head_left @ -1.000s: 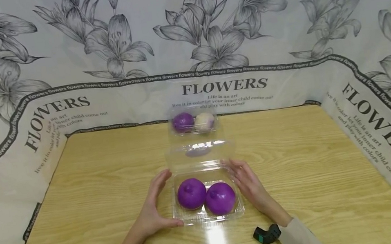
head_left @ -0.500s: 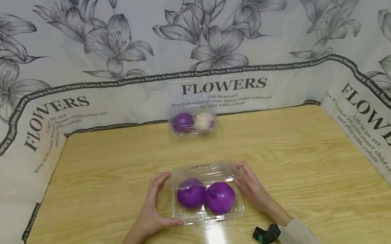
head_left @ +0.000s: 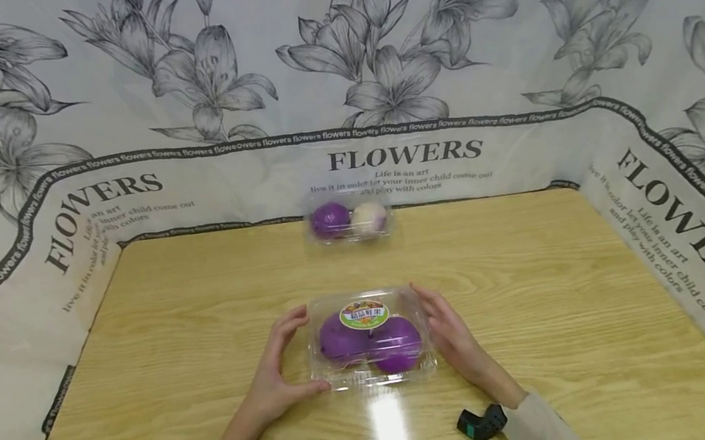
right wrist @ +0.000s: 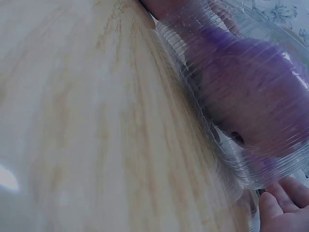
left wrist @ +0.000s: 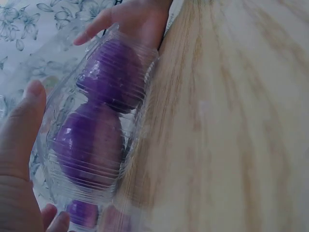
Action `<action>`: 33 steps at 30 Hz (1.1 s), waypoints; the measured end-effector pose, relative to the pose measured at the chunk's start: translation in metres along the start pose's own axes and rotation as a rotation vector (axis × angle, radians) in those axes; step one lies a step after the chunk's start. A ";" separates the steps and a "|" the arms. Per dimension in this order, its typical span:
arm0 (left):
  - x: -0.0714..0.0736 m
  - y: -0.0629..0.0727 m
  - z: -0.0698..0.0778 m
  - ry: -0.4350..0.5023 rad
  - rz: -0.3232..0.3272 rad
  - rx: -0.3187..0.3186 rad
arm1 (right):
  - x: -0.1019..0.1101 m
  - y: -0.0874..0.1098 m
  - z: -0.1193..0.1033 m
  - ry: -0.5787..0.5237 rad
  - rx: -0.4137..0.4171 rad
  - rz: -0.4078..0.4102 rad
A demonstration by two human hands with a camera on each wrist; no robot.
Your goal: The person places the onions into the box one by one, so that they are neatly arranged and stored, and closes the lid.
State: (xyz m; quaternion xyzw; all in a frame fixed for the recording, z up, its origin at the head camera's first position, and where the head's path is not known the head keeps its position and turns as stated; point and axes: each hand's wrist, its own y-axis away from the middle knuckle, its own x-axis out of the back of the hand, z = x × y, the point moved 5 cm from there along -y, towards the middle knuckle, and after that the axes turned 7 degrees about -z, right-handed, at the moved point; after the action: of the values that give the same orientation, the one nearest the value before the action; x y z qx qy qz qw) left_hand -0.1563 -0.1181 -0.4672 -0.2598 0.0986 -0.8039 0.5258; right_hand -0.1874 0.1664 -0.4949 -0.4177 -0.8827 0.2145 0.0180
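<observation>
A clear plastic clamshell box (head_left: pixel 375 377) lies on the table in front of me. Its lid is down and bears an oval label (head_left: pixel 365 315) with a green rim. Two round purple onions (head_left: pixel 343 338) show through the plastic, side by side. My left hand (head_left: pixel 273 379) spans the box's left side, thumb at the front corner and fingers towards the back. At the right side, my right hand (head_left: pixel 456 333) rests along the edge with fingers extended to the far corner. The right thumb is hidden in the head view.
Another clear box (head_left: pixel 351 236) stands at the table's back edge by the wall, holding one purple onion (head_left: pixel 329 221) and one whitish onion (head_left: pixel 368 218). A flower-printed sheet (head_left: pixel 403 94) encloses the wooden table (head_left: pixel 188 293) at the back and sides.
The lid has swung from standing open behind the box to lying over the onions, bringing the label into view. The right fingers shifted slightly while the left hand stayed nearly still.
</observation>
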 end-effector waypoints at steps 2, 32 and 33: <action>-0.001 0.001 -0.003 0.008 0.005 0.024 | -0.001 0.000 0.000 -0.003 0.003 -0.009; -0.005 0.010 -0.044 -0.048 0.146 0.175 | 0.008 0.011 0.003 0.268 -0.109 0.407; -0.005 0.010 -0.043 -0.059 0.147 0.185 | 0.007 0.012 0.004 0.266 -0.129 0.399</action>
State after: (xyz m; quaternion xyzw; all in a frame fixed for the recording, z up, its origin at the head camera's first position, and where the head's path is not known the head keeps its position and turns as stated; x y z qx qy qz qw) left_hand -0.1695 -0.1228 -0.5097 -0.2256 0.0271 -0.7609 0.6078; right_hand -0.1842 0.1771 -0.5041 -0.6087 -0.7844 0.1003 0.0645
